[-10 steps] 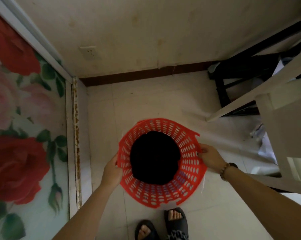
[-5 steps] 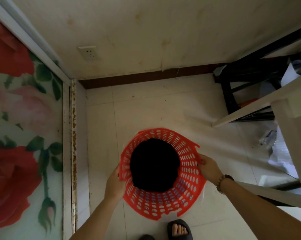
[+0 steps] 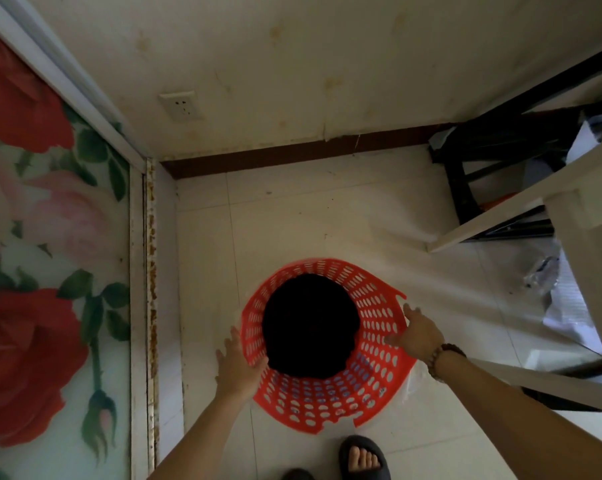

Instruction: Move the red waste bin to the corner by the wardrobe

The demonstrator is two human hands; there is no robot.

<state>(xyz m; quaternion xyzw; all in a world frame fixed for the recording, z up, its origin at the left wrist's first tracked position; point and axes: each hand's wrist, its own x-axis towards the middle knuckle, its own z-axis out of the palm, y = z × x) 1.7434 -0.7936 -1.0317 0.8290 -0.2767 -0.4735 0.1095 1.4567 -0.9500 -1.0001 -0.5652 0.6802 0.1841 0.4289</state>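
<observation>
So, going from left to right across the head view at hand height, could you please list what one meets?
Rose-patterned wardrobe door → left hand → red waste bin → right hand → white furniture leg.

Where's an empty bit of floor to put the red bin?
Bare tiles lie between the red waste bin, the brown skirting board and the flowered wardrobe door. It is crowded on the right, by the black stool, white furniture and crumpled plastic.

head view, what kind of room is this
Most likely a bedroom corner in a home: a wardrobe door printed with big roses on the left, a tiled floor meeting a stained wall with a socket, and a red bin between the person's hands.
</observation>
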